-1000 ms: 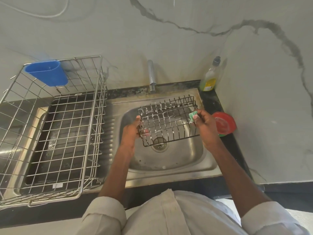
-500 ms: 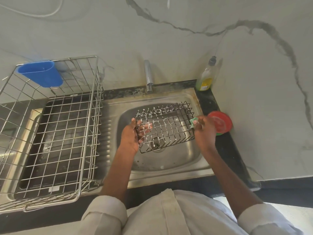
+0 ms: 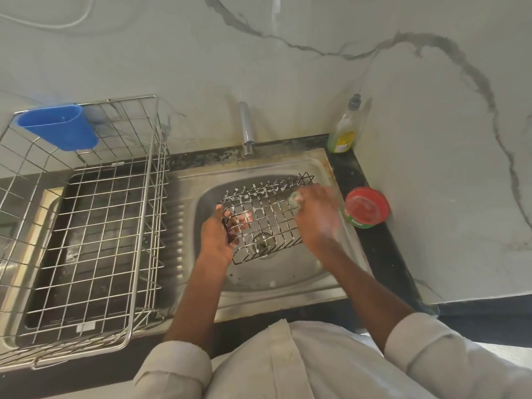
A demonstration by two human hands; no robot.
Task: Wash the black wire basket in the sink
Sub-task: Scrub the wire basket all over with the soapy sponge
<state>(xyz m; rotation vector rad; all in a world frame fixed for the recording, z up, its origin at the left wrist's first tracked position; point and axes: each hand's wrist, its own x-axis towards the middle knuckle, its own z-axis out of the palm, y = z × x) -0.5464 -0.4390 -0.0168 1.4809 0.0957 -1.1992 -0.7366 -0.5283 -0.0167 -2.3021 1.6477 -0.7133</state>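
Note:
The black wire basket (image 3: 266, 217) is held tilted over the steel sink (image 3: 290, 279), soap foam on its upper wires. My left hand (image 3: 216, 237) grips its left edge, fingers curled through the wires. My right hand (image 3: 315, 217), blurred and soapy, lies over the basket's right side and holds a small green scrub pad (image 3: 295, 199) against the wires. The drain shows through the basket's mesh.
A large steel wire dish rack (image 3: 86, 226) with a blue plastic cup (image 3: 59, 130) stands left of the sink. The tap (image 3: 246, 128) rises behind the basin. A dish-soap bottle (image 3: 344, 131) and a red-lidded tub (image 3: 366, 207) sit on the black counter at right.
My right hand has moved with the scrub pad from the basket's right edge inward over its wires. The basket has tipped a little; my left hand keeps its grip.

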